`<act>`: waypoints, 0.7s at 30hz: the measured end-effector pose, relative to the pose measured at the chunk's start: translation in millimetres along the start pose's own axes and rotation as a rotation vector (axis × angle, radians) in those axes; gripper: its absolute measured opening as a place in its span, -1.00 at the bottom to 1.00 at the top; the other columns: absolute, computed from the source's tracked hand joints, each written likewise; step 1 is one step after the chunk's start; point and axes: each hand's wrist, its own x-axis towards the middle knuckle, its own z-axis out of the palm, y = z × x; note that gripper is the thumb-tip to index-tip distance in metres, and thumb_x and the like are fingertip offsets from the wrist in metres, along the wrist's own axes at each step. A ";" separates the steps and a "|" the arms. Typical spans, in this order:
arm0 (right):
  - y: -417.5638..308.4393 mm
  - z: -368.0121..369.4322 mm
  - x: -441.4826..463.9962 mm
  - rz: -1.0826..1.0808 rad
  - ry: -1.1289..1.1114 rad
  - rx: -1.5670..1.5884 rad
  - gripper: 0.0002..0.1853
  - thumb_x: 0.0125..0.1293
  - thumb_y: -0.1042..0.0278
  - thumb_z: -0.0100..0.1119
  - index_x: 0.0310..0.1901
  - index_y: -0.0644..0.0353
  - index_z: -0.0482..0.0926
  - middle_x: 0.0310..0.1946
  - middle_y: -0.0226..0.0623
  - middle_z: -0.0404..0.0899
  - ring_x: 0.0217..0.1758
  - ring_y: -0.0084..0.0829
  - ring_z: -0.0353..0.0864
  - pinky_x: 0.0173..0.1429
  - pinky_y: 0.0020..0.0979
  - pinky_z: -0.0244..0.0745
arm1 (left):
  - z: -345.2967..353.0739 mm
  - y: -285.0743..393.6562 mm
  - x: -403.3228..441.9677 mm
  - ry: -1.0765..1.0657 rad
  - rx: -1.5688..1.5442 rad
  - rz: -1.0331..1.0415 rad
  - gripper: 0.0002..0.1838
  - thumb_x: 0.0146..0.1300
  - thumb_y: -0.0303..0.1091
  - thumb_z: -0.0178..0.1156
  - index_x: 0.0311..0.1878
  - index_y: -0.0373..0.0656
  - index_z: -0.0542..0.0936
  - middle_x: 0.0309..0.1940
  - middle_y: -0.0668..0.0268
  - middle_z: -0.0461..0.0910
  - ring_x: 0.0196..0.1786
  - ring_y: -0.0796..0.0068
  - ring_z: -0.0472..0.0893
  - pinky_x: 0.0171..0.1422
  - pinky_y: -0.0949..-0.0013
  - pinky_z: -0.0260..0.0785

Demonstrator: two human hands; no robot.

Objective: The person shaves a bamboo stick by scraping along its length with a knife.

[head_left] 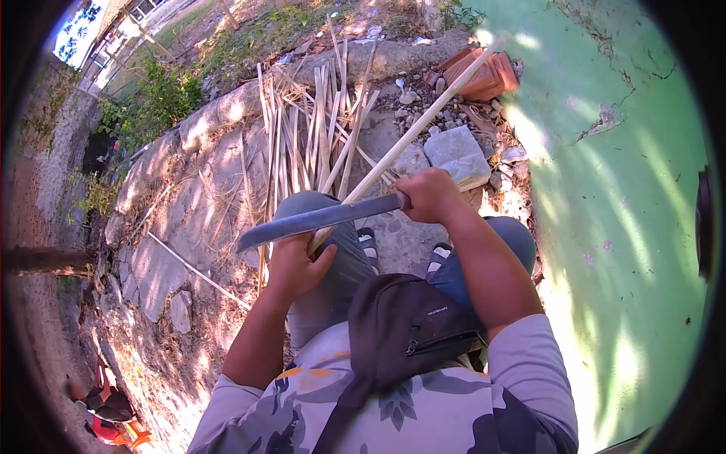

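My right hand (432, 197) is wrapped round the handle of a machete (325, 218). Its long, worn blade reaches leftward across my knee, with the tip beyond my left hand. Fingers closed, my left hand (297, 261) grips the near end of a long pale wooden strip (416, 130), probably split bamboo. The strip slants up to the far right, and the blade crosses it close to my left hand. Part of my left hand is hidden behind the blade. Past my knees lies a loose pile of similar pale strips (318, 136) on the ground.
A grey stone block (458, 155) and stacked orange tiles (482, 74) lie ahead to the right. A green wall (620, 181) bounds my right side. A black bag (408, 321) rests on my lap. Another person (112, 403) sits far off at lower left.
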 end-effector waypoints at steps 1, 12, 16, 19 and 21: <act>5.9 1.4 -0.1 0.001 0.033 -0.006 -0.84 0.11 0.25 0.40 -0.30 0.07 0.67 -0.43 -0.04 0.70 -0.27 0.12 0.71 -0.17 0.07 0.60 | 0.5 -3.7 -2.6 -0.004 0.036 0.027 -0.58 0.23 -0.05 0.45 -0.27 -0.29 0.61 -0.52 0.05 0.60 -0.39 -0.04 0.66 -0.27 0.04 0.44; 35.8 -12.0 -4.5 0.450 0.199 0.391 -0.74 0.23 0.18 0.40 -0.25 0.22 0.66 -0.37 0.02 0.73 -0.22 0.10 0.74 -0.09 -0.07 0.60 | -0.6 -8.4 0.7 0.008 -0.245 -0.047 -0.67 0.30 -0.15 0.40 -0.27 -0.28 0.62 -0.59 0.14 0.54 -0.53 0.28 0.53 -0.37 0.18 0.36; 27.6 -15.8 -5.5 0.364 0.186 0.216 -0.75 0.19 0.18 0.44 -0.26 0.16 0.68 -0.38 -0.03 0.73 -0.25 0.07 0.74 -0.12 -0.03 0.62 | 1.4 -6.2 -1.3 0.033 -0.309 -0.095 -0.71 0.41 -0.20 0.30 -0.24 -0.28 0.63 -0.60 0.20 0.52 -0.53 0.38 0.52 -0.37 0.23 0.35; 27.5 -19.3 -3.7 0.255 0.237 0.105 -0.77 0.14 0.23 0.45 -0.23 0.14 0.70 -0.41 -0.10 0.71 -0.30 0.05 0.73 -0.19 -0.05 0.59 | 3.9 -12.8 -1.0 0.023 -0.375 -0.126 -0.73 0.48 -0.23 0.23 -0.20 -0.29 0.64 -0.57 0.24 0.54 -0.51 0.44 0.52 -0.36 0.26 0.35; 25.0 -22.6 -3.0 0.214 0.275 0.102 -0.76 0.10 0.24 0.46 -0.23 0.12 0.71 -0.40 -0.09 0.71 -0.27 0.07 0.73 -0.17 -0.02 0.60 | -0.4 -14.3 -2.5 -0.009 -0.389 -0.135 -0.73 0.51 -0.23 0.21 -0.17 -0.29 0.64 -0.55 0.25 0.56 -0.49 0.45 0.53 -0.34 0.27 0.37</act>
